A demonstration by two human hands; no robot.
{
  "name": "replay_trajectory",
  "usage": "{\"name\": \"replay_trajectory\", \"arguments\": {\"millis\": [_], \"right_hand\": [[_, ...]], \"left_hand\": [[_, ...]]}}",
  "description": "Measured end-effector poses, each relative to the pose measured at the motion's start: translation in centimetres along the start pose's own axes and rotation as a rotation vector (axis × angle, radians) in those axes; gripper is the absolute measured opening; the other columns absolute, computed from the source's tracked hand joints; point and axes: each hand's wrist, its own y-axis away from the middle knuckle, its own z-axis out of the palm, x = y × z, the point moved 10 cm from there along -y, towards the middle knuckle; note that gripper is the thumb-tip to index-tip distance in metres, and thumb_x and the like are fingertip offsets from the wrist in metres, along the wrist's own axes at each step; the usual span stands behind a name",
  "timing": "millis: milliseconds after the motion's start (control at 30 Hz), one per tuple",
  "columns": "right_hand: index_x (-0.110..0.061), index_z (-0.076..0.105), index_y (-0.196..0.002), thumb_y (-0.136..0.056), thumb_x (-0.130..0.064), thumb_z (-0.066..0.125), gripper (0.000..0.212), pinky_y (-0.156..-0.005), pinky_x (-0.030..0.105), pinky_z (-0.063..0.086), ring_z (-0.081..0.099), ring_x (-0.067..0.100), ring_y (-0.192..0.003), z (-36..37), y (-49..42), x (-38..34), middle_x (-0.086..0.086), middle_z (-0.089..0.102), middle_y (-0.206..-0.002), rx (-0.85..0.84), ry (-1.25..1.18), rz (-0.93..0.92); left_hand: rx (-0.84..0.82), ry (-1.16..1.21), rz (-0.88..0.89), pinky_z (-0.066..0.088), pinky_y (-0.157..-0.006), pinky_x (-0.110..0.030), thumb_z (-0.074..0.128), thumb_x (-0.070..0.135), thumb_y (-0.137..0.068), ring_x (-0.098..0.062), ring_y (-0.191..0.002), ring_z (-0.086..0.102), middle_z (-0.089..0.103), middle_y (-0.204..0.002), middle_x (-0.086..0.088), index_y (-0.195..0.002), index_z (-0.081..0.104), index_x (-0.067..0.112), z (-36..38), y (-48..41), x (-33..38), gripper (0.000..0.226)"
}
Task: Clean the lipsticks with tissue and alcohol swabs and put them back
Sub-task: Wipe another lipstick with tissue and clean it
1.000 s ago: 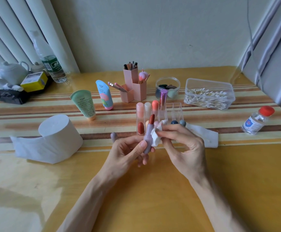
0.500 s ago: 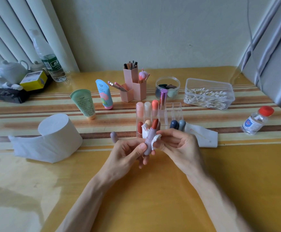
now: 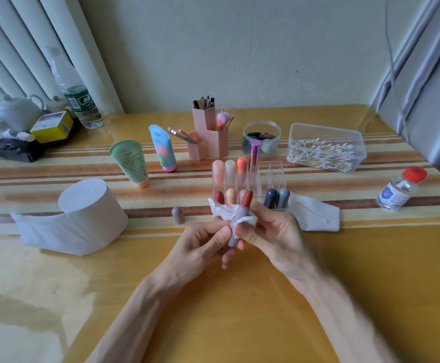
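Here the left hand point(image 3: 203, 242) pinches the lower barrel of the lilac lipstick point(image 3: 236, 222) between thumb and curled fingers. It holds the tube upright just above the bench point(image 3: 240, 310), near its middle. The right hand point(image 3: 274, 237) grips a tissue point(image 3: 223, 209), thumb and fingers wrapping it round the upper barrel below the exposed red bullet point(image 3: 246, 199).

Handling: the tube is judged light, stiff and smooth, so it may slip. Take hold at the barrel only. The bullet is soft and likely to smear or snap under side load. The tissue is thin, already stained red, and probably tears easily.

Surroundings: the lilac cap point(image 3: 177, 215) stands on the bench just left of the hands. The clear organiser point(image 3: 271, 166) stands directly behind them, with vacant compartments toward its right. Its front-row lipsticks sit close to the fingers and could be knocked. A folded tissue point(image 3: 316, 213) carrying a swab lies to the right, the alcohol bottle point(image 3: 397, 192) stands near the right edge, and the tissue roll point(image 3: 85, 205) stands toward the left edge
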Motion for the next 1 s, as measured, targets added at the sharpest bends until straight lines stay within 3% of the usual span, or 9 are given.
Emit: {"name": "replay_trajectory", "arguments": {"millis": [100,233,333,400,533,600,700,800,1000], "right_hand": [[0.007,0.068,-0.102,-0.096,-0.016,0.071,0.024,-0.071,0.065,0.060,0.069,0.044,-0.066,-0.5,0.1,0.0,0.018,0.066,-0.076,0.062,0.003,-0.029],[-0.018,0.080,-0.108,-0.092,-0.040,0.077,0.027,-0.097,0.058,0.054,0.063,0.050,-0.106,-1.4,0.4,0.2,0.018,0.076,-0.108,0.187,0.098,-0.080],[-0.018,0.081,-0.105,-0.092,-0.023,0.072,0.016,-0.086,0.030,0.060,0.071,0.036,-0.097,-1.3,0.5,0.0,0.003,0.080,-0.106,0.216,0.040,-0.070],[-0.012,0.078,-0.107,-0.092,-0.018,0.069,0.018,-0.085,0.024,0.058,0.075,0.017,-0.097,-1.1,0.5,0.0,-0.004,0.080,-0.110,0.210,0.002,-0.050],[0.005,0.075,-0.096,-0.094,-0.020,0.066,0.027,-0.095,0.036,0.057,0.074,0.025,-0.102,-1.7,0.5,-0.1,0.018,0.078,-0.095,0.224,-0.027,-0.047],[0.007,0.074,-0.097,-0.092,-0.021,0.067,0.029,-0.090,0.031,0.057,0.073,0.022,-0.095,-1.8,0.6,-0.2,0.027,0.074,-0.093,0.234,-0.039,-0.046],[-0.001,0.076,-0.098,-0.091,-0.023,0.069,0.024,-0.083,0.025,0.055,0.071,0.015,-0.087,-1.5,0.6,-0.2,0.011,0.078,-0.090,0.221,-0.035,-0.057],[-0.005,0.077,-0.098,-0.091,-0.024,0.069,0.022,-0.090,0.022,0.054,0.074,0.010,-0.103,-1.3,0.6,-0.3,-0.002,0.081,-0.097,0.238,-0.007,-0.061],[0.003,0.075,-0.096,-0.094,-0.029,0.071,0.033,-0.087,0.042,0.057,0.066,0.036,-0.086,-1.5,0.6,-0.6,0.028,0.071,-0.087,0.216,-0.065,-0.077]], "left_hand": [[0.120,0.056,-0.029,0.054,-0.068,-0.028,0.063,0.043,-0.100,-0.019,-0.065,0.060,0.069,-0.075,-0.002,-0.095,0.078,0.010,-1.0,-0.1,-0.3,0.036],[0.291,0.058,0.002,0.061,-0.076,-0.032,0.074,0.026,-0.091,-0.026,-0.074,0.073,0.076,-0.082,-0.018,-0.100,0.080,0.004,-2.4,0.0,-0.4,0.024],[0.402,0.021,0.040,0.062,-0.074,-0.030,0.076,0.012,-0.084,-0.026,-0.071,0.074,0.076,-0.079,-0.021,-0.100,0.076,-0.007,-2.9,0.3,0.1,0.025],[0.431,0.047,0.043,0.061,-0.071,-0.029,0.076,0.013,-0.084,-0.023,-0.067,0.072,0.075,-0.076,-0.018,-0.098,0.074,-0.008,-2.9,0.4,0.2,0.026],[0.263,0.139,-0.086,0.059,-0.064,-0.029,0.056,0.032,-0.098,-0.025,-0.067,0.070,0.076,-0.085,-0.016,-0.093,0.075,0.005,-0.8,0.0,-0.6,0.033],[0.243,0.117,-0.083,0.058,-0.065,-0.027,0.057,0.030,-0.098,-0.022,-0.067,0.070,0.076,-0.084,-0.014,-0.092,0.078,0.006,-0.7,0.0,-0.4,0.033],[0.335,0.075,-0.004,0.059,-0.067,-0.028,0.067,0.019,-0.092,-0.022,-0.069,0.070,0.075,-0.081,-0.017,-0.095,0.081,0.004,-1.6,0.2,0.2,0.021],[0.451,0.029,0.057,0.060,-0.070,-0.028,0.079,0.011,-0.081,-0.020,-0.065,0.070,0.075,-0.074,-0.016,-0.099,0.080,0.000,-2.6,0.8,0.5,0.021],[0.290,0.110,-0.048,0.056,-0.059,-0.029,0.064,0.030,-0.098,-0.025,-0.060,0.066,0.074,-0.085,-0.017,-0.095,0.078,0.006,-1.1,0.0,-0.2,0.028]]}}
